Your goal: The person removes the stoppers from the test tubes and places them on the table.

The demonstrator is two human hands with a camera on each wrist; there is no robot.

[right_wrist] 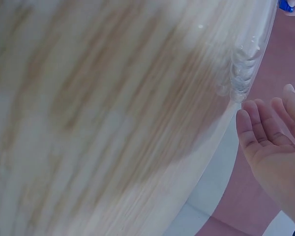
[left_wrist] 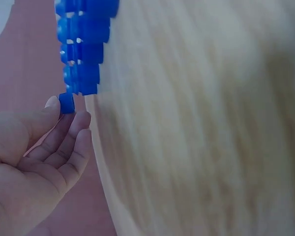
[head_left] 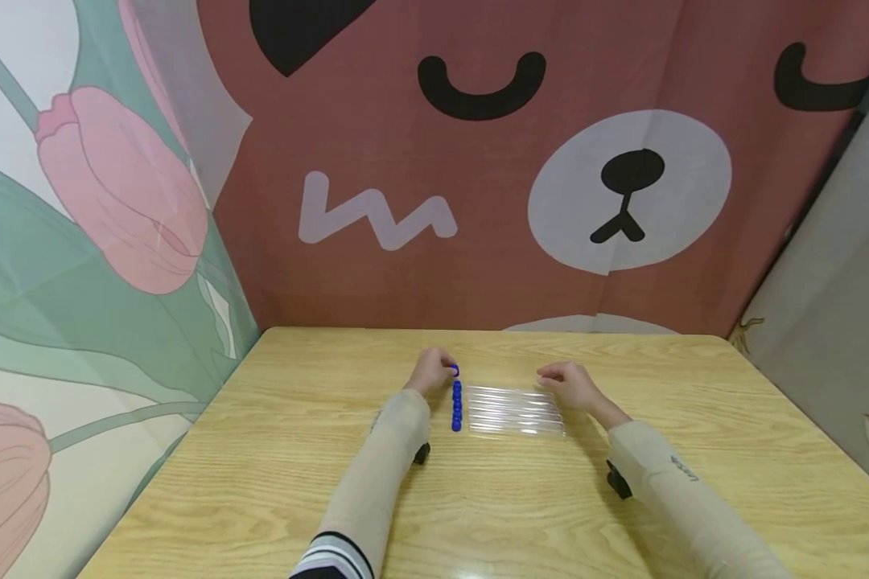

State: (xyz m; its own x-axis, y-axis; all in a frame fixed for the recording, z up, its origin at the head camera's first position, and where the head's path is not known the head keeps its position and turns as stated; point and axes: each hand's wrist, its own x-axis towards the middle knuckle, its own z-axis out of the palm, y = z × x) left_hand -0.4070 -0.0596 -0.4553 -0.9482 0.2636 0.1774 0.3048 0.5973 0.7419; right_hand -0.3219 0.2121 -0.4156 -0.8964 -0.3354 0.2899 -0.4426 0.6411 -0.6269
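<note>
At the far end of a row of blue caps (head_left: 457,406), my left hand (head_left: 430,370) pinches a single blue cap (left_wrist: 67,103) between thumb and fingers. The other caps stand in a line running toward me. Just right of them lie several clear tubes (head_left: 516,412), side by side and pointing left to right; they look like test tubes, with rounded ends (right_wrist: 242,73) at the right. Near the far right corner of the tubes is my right hand (head_left: 572,384), its fingers loosely bent and nothing in them. Whether it touches a tube is hard to tell.
A light wooden table (head_left: 261,482) carries everything. Behind it hangs a brown cloth (head_left: 478,281) with a bear face, and a flower-patterned cloth (head_left: 116,322) hangs at the left. Dark wrist devices (head_left: 618,480) sit under both sleeves.
</note>
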